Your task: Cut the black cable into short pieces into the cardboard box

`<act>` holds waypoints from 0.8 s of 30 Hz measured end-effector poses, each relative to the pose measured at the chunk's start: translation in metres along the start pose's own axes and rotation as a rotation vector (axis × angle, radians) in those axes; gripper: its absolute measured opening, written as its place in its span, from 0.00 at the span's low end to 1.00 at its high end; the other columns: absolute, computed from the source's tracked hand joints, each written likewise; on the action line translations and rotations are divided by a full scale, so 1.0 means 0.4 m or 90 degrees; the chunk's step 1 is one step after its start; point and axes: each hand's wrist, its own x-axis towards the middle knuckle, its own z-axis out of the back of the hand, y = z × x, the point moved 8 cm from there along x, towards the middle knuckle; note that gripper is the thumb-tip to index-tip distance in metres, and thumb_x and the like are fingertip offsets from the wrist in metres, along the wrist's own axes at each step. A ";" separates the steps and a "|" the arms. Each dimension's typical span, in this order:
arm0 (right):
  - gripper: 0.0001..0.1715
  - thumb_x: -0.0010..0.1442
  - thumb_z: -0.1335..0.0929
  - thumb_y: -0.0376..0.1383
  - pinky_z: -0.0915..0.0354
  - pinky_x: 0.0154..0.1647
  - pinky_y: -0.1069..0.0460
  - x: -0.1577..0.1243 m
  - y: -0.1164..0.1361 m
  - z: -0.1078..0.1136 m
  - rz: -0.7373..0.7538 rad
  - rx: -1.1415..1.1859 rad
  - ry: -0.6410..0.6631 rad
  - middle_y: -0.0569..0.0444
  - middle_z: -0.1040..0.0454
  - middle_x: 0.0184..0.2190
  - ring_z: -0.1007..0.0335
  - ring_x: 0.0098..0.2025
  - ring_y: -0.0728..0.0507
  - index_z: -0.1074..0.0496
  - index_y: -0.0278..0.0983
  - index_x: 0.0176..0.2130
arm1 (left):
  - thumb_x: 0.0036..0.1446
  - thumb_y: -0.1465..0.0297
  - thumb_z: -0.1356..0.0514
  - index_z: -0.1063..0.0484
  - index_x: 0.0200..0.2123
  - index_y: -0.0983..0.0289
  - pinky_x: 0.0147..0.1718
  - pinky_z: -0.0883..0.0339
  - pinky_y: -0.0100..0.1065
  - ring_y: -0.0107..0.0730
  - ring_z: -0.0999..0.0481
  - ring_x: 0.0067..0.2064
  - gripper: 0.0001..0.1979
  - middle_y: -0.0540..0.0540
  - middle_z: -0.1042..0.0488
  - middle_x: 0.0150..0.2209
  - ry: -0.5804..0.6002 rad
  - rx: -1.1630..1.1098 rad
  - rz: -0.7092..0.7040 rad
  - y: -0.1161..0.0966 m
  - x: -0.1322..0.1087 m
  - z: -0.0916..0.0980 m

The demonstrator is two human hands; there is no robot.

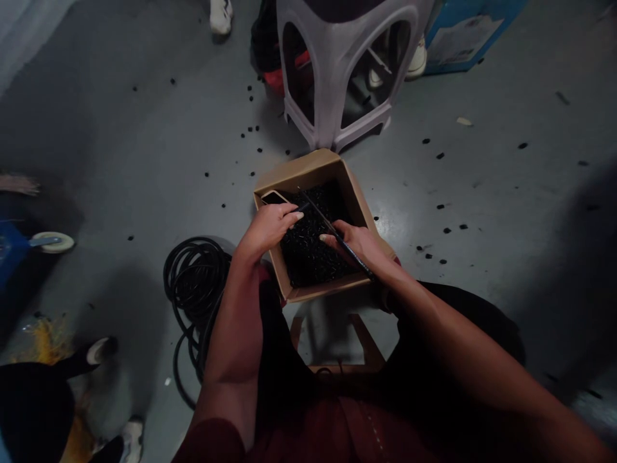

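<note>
An open cardboard box sits between my knees, with many small black pieces inside. Over its left side, my left hand is closed on a short black piece that sticks out past the fingertips. Wrapped round a long thin dark tool is my right hand, above the right part of the box. The tool's narrow tip points up and left, close to the black piece. What kind of tool it is cannot be made out.
A grey plastic stool stands just beyond the box. Coiled black tubing lies by my left leg. Small black bits are scattered on the floor. A blue box and other people's shoes are farther off.
</note>
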 end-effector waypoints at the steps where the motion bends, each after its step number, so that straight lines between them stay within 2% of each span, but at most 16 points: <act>1: 0.23 0.61 0.40 0.54 0.48 0.26 0.52 0.001 -0.001 0.005 -0.004 0.005 -0.001 0.49 0.25 0.29 0.30 0.31 0.39 0.30 0.40 0.39 | 0.58 0.63 0.49 0.23 0.36 0.67 0.31 0.42 0.30 0.29 0.32 0.30 0.18 0.52 0.27 0.28 -0.003 -0.016 0.003 -0.001 -0.001 0.001; 6: 0.21 0.61 0.40 0.52 0.45 0.27 0.52 -0.004 0.001 0.029 -0.010 0.053 -0.007 0.49 0.25 0.30 0.30 0.31 0.41 0.30 0.39 0.39 | 0.58 0.63 0.47 0.24 0.44 0.66 0.32 0.39 0.30 0.28 0.32 0.31 0.19 0.53 0.26 0.32 -0.026 -0.092 0.026 0.005 -0.003 0.005; 9: 0.22 0.62 0.41 0.52 0.43 0.29 0.52 -0.007 0.002 0.035 0.005 0.125 -0.018 0.50 0.25 0.31 0.30 0.31 0.42 0.31 0.39 0.42 | 0.58 0.65 0.48 0.25 0.48 0.64 0.33 0.38 0.29 0.27 0.32 0.32 0.19 0.52 0.26 0.35 -0.047 -0.141 0.010 0.007 -0.001 0.008; 13: 0.25 0.61 0.40 0.53 0.40 0.33 0.51 -0.009 0.005 0.041 0.024 0.174 -0.031 0.50 0.24 0.34 0.29 0.36 0.40 0.32 0.39 0.48 | 0.60 0.68 0.48 0.38 0.62 0.63 0.30 0.37 0.27 0.22 0.33 0.28 0.27 0.51 0.28 0.35 -0.042 -0.262 0.026 0.016 -0.001 0.001; 15: 0.26 0.61 0.40 0.52 0.39 0.34 0.50 -0.011 0.008 0.040 0.021 0.172 -0.018 0.49 0.24 0.37 0.28 0.38 0.39 0.33 0.39 0.50 | 0.60 0.68 0.48 0.43 0.65 0.62 0.27 0.38 0.26 0.20 0.35 0.25 0.29 0.51 0.30 0.34 -0.027 -0.302 0.037 0.017 -0.002 -0.005; 20: 0.28 0.60 0.38 0.52 0.38 0.37 0.49 -0.016 0.015 0.041 0.021 0.178 -0.004 0.47 0.24 0.40 0.28 0.41 0.38 0.35 0.37 0.53 | 0.60 0.67 0.46 0.41 0.63 0.62 0.24 0.42 0.24 0.18 0.39 0.23 0.27 0.48 0.32 0.29 -0.044 -0.350 0.041 0.022 0.007 -0.004; 24: 0.31 0.59 0.36 0.52 0.38 0.36 0.49 -0.013 0.010 0.043 0.034 0.157 -0.015 0.47 0.24 0.39 0.28 0.39 0.38 0.36 0.37 0.54 | 0.60 0.68 0.47 0.32 0.53 0.66 0.23 0.42 0.24 0.18 0.39 0.23 0.19 0.50 0.29 0.30 -0.069 -0.358 0.068 0.034 0.016 -0.004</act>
